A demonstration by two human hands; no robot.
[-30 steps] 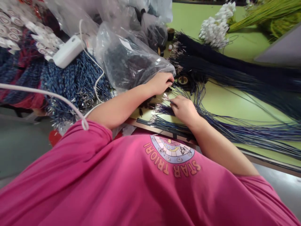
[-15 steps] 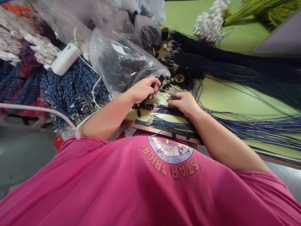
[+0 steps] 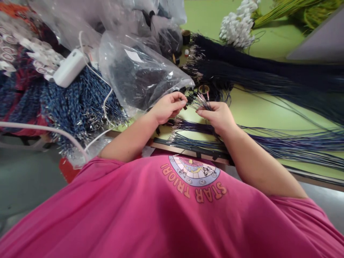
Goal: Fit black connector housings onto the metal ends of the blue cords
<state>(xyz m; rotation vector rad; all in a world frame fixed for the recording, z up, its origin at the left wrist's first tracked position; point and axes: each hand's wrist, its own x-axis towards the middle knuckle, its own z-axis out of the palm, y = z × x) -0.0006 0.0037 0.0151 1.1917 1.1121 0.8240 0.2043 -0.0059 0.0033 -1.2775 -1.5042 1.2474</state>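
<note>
My right hand [image 3: 218, 115] is closed around a bundle of thin dark wires [image 3: 203, 101], whose metal-tipped ends fan out past the thumb. Facing it, my left hand [image 3: 172, 106] pinches a small black connector [image 3: 185, 106], mostly hidden by the fingers. A small gap separates the two hands. Below them, on the green table, lie more dark wires [image 3: 192, 125] with bare metal ends towards the left. Loose black connectors [image 3: 158, 131] are scattered under my left hand, partly covered by it.
Behind my left hand lies a clear plastic bag [image 3: 142, 71] of black parts. A roll of tape [image 3: 203, 89] sits beyond the hands. Thick dark wire bundles [image 3: 255, 75] stretch right. At left are blue twisted wires [image 3: 80, 104] and a white device [image 3: 70, 68] with a cable.
My right hand has moved slightly right with the wire bundle, its tips now raised more. My left hand has shifted a little right, and its fingers are drawn closer together.
</note>
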